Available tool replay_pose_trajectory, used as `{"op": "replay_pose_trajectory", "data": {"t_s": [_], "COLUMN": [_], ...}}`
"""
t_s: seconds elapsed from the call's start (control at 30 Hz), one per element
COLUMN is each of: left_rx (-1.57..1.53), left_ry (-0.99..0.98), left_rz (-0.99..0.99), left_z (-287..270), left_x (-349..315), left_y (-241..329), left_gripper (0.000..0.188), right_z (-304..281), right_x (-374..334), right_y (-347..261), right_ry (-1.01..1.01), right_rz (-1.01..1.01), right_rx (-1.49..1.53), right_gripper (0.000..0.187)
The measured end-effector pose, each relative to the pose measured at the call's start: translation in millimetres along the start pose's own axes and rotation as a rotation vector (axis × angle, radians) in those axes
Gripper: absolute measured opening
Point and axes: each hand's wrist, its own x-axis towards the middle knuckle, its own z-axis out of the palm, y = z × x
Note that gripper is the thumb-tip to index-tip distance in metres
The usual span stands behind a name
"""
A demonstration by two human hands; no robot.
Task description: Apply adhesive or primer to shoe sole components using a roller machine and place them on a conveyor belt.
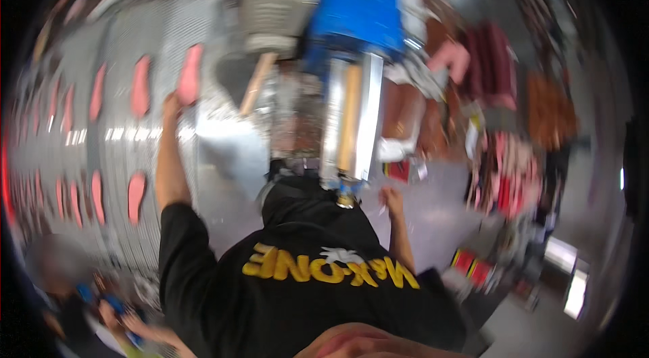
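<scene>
Our left hand [173, 105] touches a far insole [190, 73], best laid flat on the surface [118, 155]; our right hand [391, 201] is well apart. We cannot tell either's grip.

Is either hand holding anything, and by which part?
The left hand is at the near end of a flat, pink, sole-shaped piece; blur hides whether it grips. The right hand is too blurred to tell.
</scene>
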Motion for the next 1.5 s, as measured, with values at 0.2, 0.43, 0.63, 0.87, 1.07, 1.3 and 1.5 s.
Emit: {"op": "replay_pose_trajectory", "data": {"t_s": [0.2,0.43,0.63,0.87,1.07,1.3,1.5], "left_rx": [0.515,0.533,0.595,0.725,0.770,0.952,0.999], "left_ry": [0.114,-0.061,-0.290,-0.382,-0.686,-0.544,-0.298], "left_rz": [0.422,0.556,0.681,0.803,0.843,1.088,1.405], "left_z": [17.6,73.6,150.6,208.4,237.5,230.8,225.4], "left_x": [-8.4,-123.4,-245.8,-354.1,-408.9,-423.5,-390.3], "left_y": [16.1,2.2,49.9,136.0,179.2,179.5,180.3], "left_gripper": [0.045,0.028,0.024,0.039,0.071,0.084,0.074], "right_z": [21.1,85.2,66.3,-13.9,-30.0,8.8,45.9], "right_x": [56.0,136.1,151.3,80.6,48.5,79.8,172.4], "right_y": [-141.5,-182.8,-159.0,-222.6,-316.0,-283.8,-128.8], "right_ry": [0.300,0.445,0.477,0.256,-0.294,-0.028,0.102], "right_rz": [-0.497,-0.265,-0.408,-0.844,-1.122,-0.748,-0.386], "right_rx": [-0.251,-0.625,-0.469,-0.248,-0.751,-0.202,-0.650], "right_gripper": [0.026,0.065,0.057,0.057,0.060,0.047,0.083]}}
